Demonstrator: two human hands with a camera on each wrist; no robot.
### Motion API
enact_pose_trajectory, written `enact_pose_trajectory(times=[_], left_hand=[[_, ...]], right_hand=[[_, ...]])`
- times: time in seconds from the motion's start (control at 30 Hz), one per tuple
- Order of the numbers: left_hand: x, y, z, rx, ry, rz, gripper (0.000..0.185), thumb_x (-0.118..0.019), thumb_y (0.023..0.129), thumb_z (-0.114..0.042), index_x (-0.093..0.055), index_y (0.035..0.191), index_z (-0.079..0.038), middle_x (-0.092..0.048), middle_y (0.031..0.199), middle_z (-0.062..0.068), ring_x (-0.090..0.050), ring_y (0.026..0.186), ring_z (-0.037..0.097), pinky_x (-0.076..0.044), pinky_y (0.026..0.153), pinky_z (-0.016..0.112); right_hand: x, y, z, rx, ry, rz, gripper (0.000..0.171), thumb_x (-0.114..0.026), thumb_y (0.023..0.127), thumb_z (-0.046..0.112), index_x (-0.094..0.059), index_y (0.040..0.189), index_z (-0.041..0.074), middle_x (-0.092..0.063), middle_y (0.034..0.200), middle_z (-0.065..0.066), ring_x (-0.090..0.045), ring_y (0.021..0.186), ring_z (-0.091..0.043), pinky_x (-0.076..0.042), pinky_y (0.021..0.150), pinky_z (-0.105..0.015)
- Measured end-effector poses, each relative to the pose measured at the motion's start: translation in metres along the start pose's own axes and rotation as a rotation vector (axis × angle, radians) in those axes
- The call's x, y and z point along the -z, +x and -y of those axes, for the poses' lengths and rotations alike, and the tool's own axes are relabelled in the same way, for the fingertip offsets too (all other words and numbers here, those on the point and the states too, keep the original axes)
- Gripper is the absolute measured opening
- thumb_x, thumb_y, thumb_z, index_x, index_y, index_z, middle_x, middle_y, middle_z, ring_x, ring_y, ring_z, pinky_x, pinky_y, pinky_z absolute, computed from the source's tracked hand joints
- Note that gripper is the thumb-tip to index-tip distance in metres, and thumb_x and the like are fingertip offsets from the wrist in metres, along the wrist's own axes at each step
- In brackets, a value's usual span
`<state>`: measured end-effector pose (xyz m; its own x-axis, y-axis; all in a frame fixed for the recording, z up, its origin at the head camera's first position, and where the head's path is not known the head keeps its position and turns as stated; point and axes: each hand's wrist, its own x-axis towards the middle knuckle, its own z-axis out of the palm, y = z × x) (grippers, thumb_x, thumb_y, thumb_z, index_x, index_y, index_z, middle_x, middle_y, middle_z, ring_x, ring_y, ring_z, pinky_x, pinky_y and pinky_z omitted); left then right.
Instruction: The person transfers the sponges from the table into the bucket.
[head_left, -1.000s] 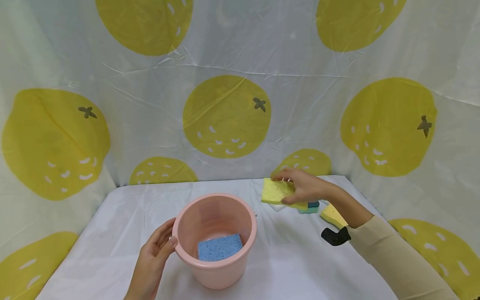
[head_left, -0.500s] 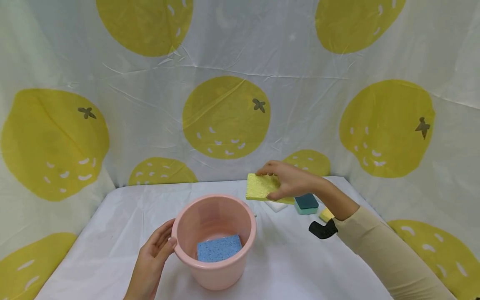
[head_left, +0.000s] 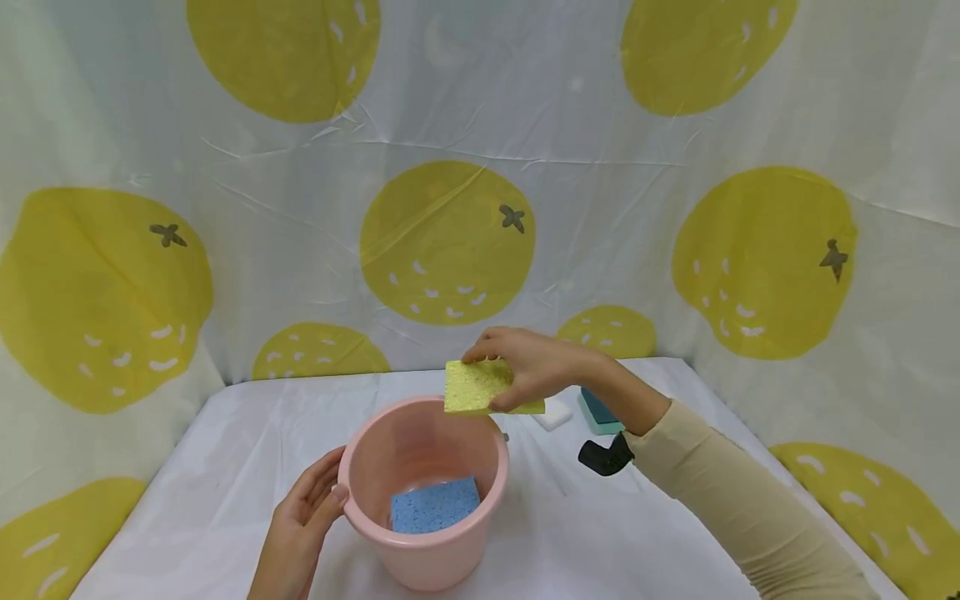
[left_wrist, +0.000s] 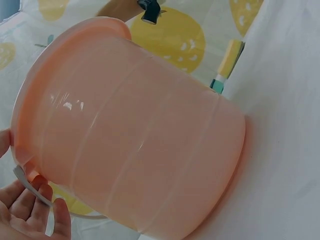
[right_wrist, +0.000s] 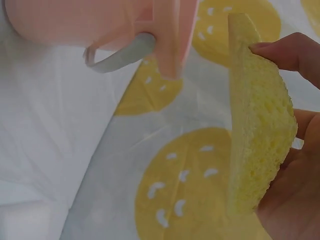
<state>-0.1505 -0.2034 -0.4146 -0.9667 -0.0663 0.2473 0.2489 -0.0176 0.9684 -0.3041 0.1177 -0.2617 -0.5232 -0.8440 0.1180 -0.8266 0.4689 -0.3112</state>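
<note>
A pink plastic bucket (head_left: pixel 424 500) stands on the white table, with a blue sponge (head_left: pixel 435 505) lying flat on its bottom. My left hand (head_left: pixel 307 508) rests against the bucket's left rim and side; in the left wrist view the bucket (left_wrist: pixel 130 135) fills the frame with my fingers (left_wrist: pixel 30 212) under its rim. My right hand (head_left: pixel 525 367) pinches a yellow sponge (head_left: pixel 480 387) just above the bucket's far right rim. The right wrist view shows the yellow sponge (right_wrist: pixel 257 120) edge-on between thumb and fingers, beside the bucket rim and its grey handle (right_wrist: pixel 117 55).
A white block (head_left: pixel 553 413) and a teal-and-dark sponge (head_left: pixel 597 410) lie on the table behind my right forearm. A lemon-print curtain (head_left: pixel 450 242) walls the table on three sides. A yellow-and-teal sponge (left_wrist: pixel 227 62) shows past the bucket in the left wrist view.
My right hand has carried the yellow sponge leftward from the sponges at the right to just over the bucket's rim. The left hand stays on the bucket.
</note>
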Motion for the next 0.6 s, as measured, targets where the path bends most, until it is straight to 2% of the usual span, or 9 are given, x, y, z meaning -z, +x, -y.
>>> enact_pose_trajectory(times=[0.07,0.33,0.6], left_hand=[[0.0,0.0,0.0,-0.013,-0.005,0.002,0.046,-0.058,0.107,-0.008,-0.046,0.15,0.001,-0.051,0.147,0.022,-0.058,0.127,0.01,-0.054,0.092,0.027],[0.002,0.002,0.003,-0.022,-0.005,0.01,0.046,-0.057,0.107,-0.007,-0.045,0.151,0.002,-0.056,0.144,0.013,-0.058,0.127,0.013,-0.054,0.092,0.028],[0.002,0.001,0.001,-0.025,0.0,0.007,0.044,-0.057,0.107,-0.007,-0.048,0.15,-0.001,-0.052,0.146,0.021,-0.057,0.127,0.009,-0.054,0.09,0.027]], right_hand=[[0.0,0.005,0.003,0.024,0.0,0.012,0.062,-0.081,0.083,0.025,-0.064,0.139,0.006,-0.059,0.126,-0.004,-0.055,0.114,-0.019,-0.049,0.094,-0.038],[-0.004,0.026,0.019,0.074,0.011,0.063,0.061,-0.08,0.083,0.025,-0.064,0.14,0.008,-0.059,0.126,-0.003,-0.054,0.113,-0.017,-0.047,0.095,-0.035],[-0.015,0.043,0.034,0.112,0.018,0.118,0.061,-0.079,0.084,0.025,-0.063,0.141,0.007,-0.057,0.129,-0.006,-0.053,0.116,-0.017,-0.046,0.097,-0.031]])
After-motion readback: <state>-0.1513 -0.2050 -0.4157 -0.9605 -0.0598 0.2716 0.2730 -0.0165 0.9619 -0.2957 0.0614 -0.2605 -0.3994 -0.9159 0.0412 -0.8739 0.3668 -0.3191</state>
